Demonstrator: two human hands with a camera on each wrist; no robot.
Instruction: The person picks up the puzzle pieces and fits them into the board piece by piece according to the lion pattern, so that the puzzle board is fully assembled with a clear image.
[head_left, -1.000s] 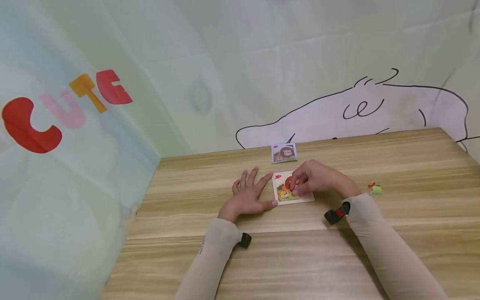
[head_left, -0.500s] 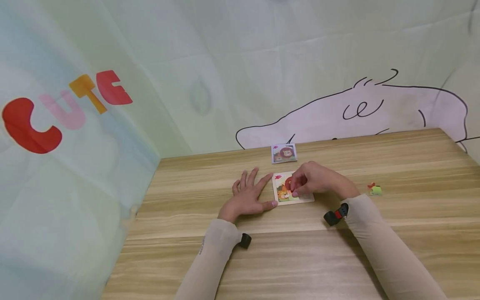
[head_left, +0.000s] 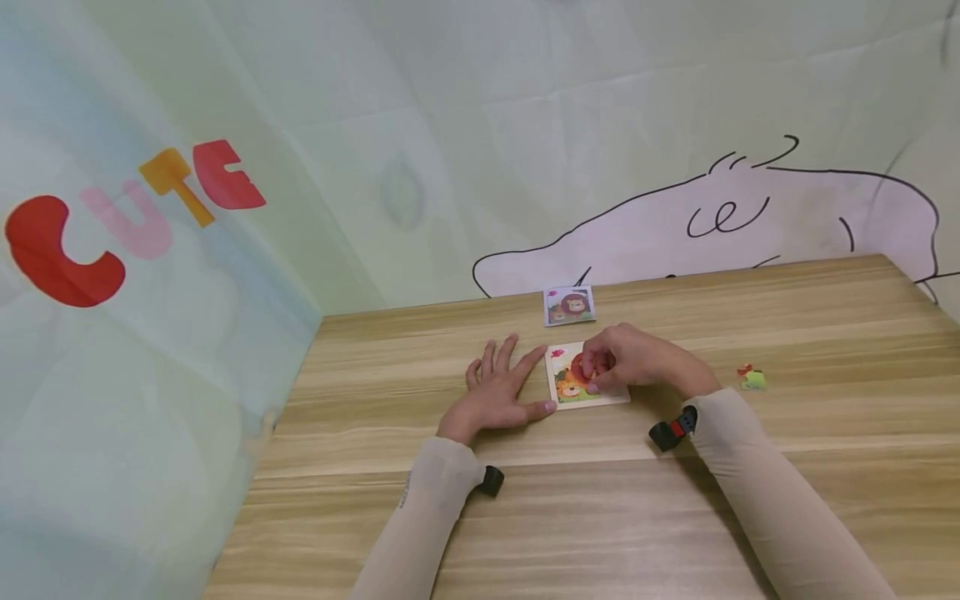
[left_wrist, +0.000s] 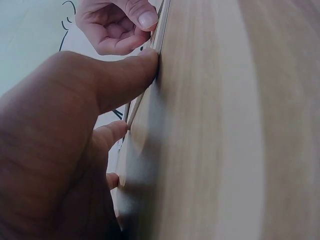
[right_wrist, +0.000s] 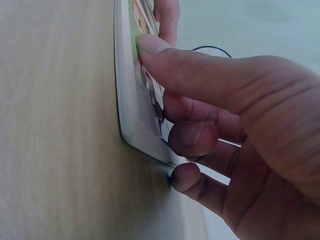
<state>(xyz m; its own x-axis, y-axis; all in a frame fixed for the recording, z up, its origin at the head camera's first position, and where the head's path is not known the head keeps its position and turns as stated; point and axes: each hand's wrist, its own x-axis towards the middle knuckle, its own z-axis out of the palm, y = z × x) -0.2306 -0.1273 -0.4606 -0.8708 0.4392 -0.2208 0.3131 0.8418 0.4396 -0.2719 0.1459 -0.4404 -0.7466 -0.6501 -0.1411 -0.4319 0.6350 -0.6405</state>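
Observation:
A small square jigsaw puzzle board (head_left: 609,402) with a lion picture and a pale frame lies on the wooden table. My left hand (head_left: 495,398) rests flat beside it, fingers spread, thumb and index fingertips at the board's left edge. Over the board's right half, my right hand (head_left: 626,358) holds a puzzle piece (right_wrist: 134,31) down in the picture with thumb and fingertips. Its thumb (right_wrist: 165,57) lies on the piece's green part, and the other fingers are curled. The hand covers part of the lion. Bare backing shows at the board's right side in the right wrist view.
A picture card (head_left: 568,307) with the same lion design lies behind the board, near the table's far edge. A loose green and red puzzle piece (head_left: 752,379) sits to the right, beyond my right wrist. A printed cloth (head_left: 420,167) hangs behind the table.
My right fingers shift slightly over the board, and the puzzle piece under them now sits flush with the lower part of the picture. My left hand stays in place.

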